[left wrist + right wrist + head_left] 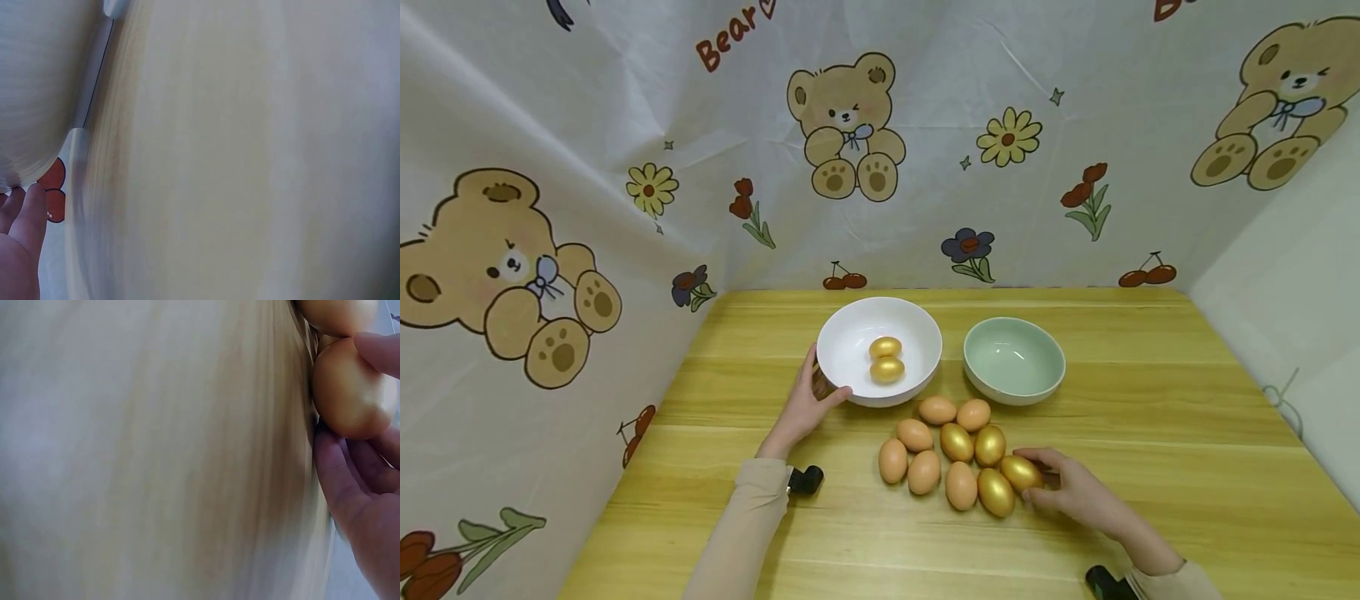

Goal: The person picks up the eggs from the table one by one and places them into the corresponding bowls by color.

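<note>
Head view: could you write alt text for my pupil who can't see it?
A person's right hand grips a gold egg beside three more gold eggs and six brown ones on a wooden table, while the left hand holds a white bowl with two gold eggs inside. A green bowl stands beside the white one.

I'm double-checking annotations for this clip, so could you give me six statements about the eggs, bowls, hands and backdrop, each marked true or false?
1. The white bowl holds two gold eggs. True.
2. In the head view, the green bowl stands right of the white bowl. True.
3. The left hand touches the green bowl. False: the left hand touches the white bowl.
4. Six brown eggs lie outside the bowls. True.
5. The right hand pinches a brown egg. False: the right hand pinches a gold egg.
6. The backdrop is plain. False: the backdrop has printed bears and flowers.
</note>
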Available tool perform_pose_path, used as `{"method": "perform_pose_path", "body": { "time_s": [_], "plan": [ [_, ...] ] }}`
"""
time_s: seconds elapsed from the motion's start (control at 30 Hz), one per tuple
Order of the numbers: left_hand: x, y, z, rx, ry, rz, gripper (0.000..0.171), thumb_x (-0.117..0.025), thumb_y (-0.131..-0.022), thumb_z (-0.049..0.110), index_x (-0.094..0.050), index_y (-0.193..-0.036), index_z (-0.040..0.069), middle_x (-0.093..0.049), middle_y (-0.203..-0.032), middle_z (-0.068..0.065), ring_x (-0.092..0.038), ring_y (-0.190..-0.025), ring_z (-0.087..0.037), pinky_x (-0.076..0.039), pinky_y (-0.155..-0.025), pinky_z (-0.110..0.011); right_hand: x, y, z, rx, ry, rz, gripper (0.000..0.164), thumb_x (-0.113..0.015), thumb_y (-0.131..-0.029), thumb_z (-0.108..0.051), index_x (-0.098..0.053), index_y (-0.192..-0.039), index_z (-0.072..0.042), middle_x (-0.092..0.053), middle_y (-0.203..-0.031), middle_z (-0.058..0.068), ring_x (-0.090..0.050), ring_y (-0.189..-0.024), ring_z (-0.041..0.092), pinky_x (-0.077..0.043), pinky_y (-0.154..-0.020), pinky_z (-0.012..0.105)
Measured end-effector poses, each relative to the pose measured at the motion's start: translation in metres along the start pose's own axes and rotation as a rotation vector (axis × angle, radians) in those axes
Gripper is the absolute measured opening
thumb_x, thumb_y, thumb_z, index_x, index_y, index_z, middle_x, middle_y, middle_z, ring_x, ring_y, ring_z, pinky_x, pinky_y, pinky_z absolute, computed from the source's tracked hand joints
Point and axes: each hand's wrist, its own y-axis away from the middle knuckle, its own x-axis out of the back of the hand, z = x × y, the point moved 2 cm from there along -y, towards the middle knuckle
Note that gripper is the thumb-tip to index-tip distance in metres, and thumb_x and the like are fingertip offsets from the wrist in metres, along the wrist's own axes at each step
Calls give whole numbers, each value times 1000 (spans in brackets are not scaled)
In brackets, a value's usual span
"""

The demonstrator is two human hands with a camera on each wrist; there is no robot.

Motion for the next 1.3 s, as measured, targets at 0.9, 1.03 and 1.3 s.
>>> {"method": "perform_pose_path", "body": {
  "time_s": [0.9, 1.03, 1.3],
  "plan": [
    [1, 0, -2, -5, -4, -4, 102, -70, -84, 29, 7, -149, 12, 1, -150, -19, -19, -135, -33, -29, -106, -43, 18, -11, -21, 186, 127, 86, 47, -69, -83, -6, -51, -124, 8, -57, -115, 18, -55, -97, 11, -50, -80, 24],
    [1, 1, 0, 0, -7, -9, 102, -70, -84, 28, 8, -148, 12, 2, -151, -19, -19, -135, -32, -29, -106, -42, 20, -20, -34, 231, 183, 81, 48, -71, -82, -5, -52, -124, 7, -57, -114, 15, -56, -95, 15, -52, -79, 28],
    [1, 1, 0, -15, 6, -13, 102, -70, -84, 28, 7, -148, 12, 1, -151, -19, -19, -135, -32, -29, -106, -43, 25, -43, -60, 285, 268, 60, 49, -71, -79, -1, -52, -124, 7, -58, -113, 11, -55, -95, 15, -52, -80, 30]
  ]
}}
